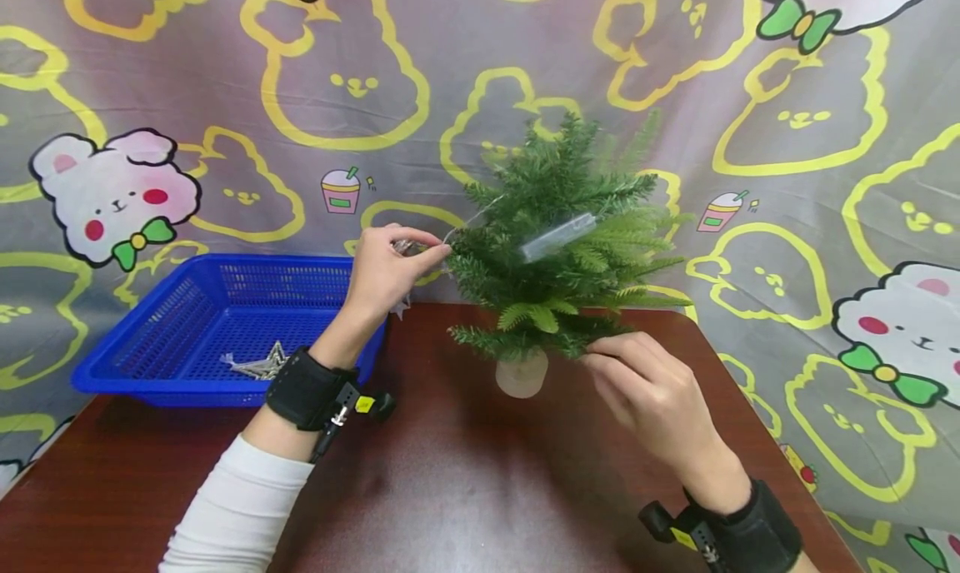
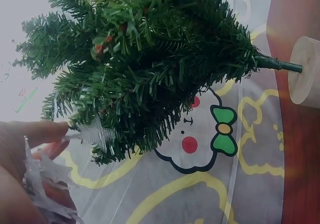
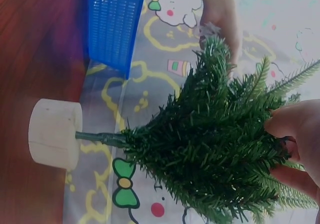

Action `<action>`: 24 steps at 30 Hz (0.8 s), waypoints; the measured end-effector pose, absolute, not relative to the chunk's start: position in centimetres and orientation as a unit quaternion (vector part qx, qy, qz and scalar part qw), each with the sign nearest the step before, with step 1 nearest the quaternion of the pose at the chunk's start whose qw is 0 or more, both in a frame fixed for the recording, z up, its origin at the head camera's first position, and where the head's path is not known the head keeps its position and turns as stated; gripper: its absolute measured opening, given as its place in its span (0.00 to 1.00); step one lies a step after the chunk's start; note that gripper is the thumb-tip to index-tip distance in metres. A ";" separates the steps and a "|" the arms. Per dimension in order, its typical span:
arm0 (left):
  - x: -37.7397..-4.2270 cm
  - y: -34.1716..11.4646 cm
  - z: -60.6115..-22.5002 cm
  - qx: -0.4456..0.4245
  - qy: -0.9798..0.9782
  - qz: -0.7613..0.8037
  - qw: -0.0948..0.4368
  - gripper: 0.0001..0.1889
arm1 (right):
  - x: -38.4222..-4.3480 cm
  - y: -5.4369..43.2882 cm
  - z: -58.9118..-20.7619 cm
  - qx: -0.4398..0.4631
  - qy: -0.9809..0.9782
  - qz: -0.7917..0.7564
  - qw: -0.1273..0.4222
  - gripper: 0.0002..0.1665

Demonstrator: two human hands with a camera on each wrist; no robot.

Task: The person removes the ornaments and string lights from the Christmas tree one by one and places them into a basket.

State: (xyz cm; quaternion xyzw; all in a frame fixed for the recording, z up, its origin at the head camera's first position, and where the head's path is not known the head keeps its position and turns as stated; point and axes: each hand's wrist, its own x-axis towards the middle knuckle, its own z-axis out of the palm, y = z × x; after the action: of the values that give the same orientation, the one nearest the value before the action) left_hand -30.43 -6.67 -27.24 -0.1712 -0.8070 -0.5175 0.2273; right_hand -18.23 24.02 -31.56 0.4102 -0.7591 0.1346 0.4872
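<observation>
A small artificial Christmas tree (image 1: 555, 223) stands upright on a pale round wooden base (image 1: 522, 373). My left hand (image 1: 386, 269) pinches a thin clear loop at the tree's left side, between thumb and forefinger. From that hand hangs a translucent, pointed star-like ornament (image 2: 50, 184), partly hidden by the fingers in the head view. At the lower right of the tree, my right hand (image 1: 652, 390) pinches a branch tip; the needles partly cover its fingertips in the right wrist view. A clear plastic strip (image 1: 558, 237) shows on the tree's front.
A blue plastic basket (image 1: 150, 387) stands on the table's left, with a silvery star ornament (image 1: 262, 363) inside. The dark red-brown table (image 1: 450, 490) reaches back to a grey curtain (image 1: 465, 23) printed with yellow outlines and cartoon animals.
</observation>
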 end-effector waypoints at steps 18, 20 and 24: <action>-30.3 -6.1 -26.6 -0.269 -0.751 -0.559 0.224 0.12 | -18.5 25.7 -31.8 0.386 -0.773 0.131 0.486 0.16; -30.3 -6.0 -26.5 -0.278 -0.749 -0.555 0.231 0.13 | -18.5 25.7 -31.8 0.386 -0.774 0.130 0.485 0.16; -30.4 -5.8 -26.3 -0.279 -0.746 -0.555 0.239 0.14 | -18.4 25.7 -31.7 0.385 -0.773 0.129 0.487 0.16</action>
State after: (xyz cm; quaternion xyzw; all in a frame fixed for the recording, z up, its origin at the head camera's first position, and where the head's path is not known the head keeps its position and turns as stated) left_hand -30.36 -5.83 -26.35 -0.2788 -0.7460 -0.5553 0.2394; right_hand -18.42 25.65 -31.70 0.3846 -0.7733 0.1295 0.4871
